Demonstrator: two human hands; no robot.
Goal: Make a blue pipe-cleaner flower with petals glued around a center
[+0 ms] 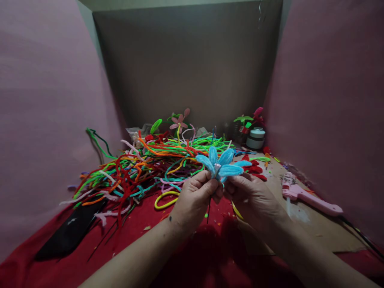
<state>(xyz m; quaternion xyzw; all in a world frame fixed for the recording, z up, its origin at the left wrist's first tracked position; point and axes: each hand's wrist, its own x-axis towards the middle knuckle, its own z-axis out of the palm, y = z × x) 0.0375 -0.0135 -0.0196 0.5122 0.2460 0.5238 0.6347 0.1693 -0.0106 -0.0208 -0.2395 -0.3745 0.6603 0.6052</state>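
Note:
A blue pipe-cleaner flower with several looped petals and a pale centre is held up in front of me. My left hand pinches it at the base, below the petals. On the other side, the fingers of my right hand close on the flower's lower right part, near a petal. A thin dark stem hangs down beneath my left fingers. What lies between my fingertips is partly hidden by the hands.
A tangled heap of coloured pipe cleaners spreads behind and left. A black phone-like slab lies front left on the red cloth. To the right, a pink glue gun rests on cardboard. A lidded jar stands behind.

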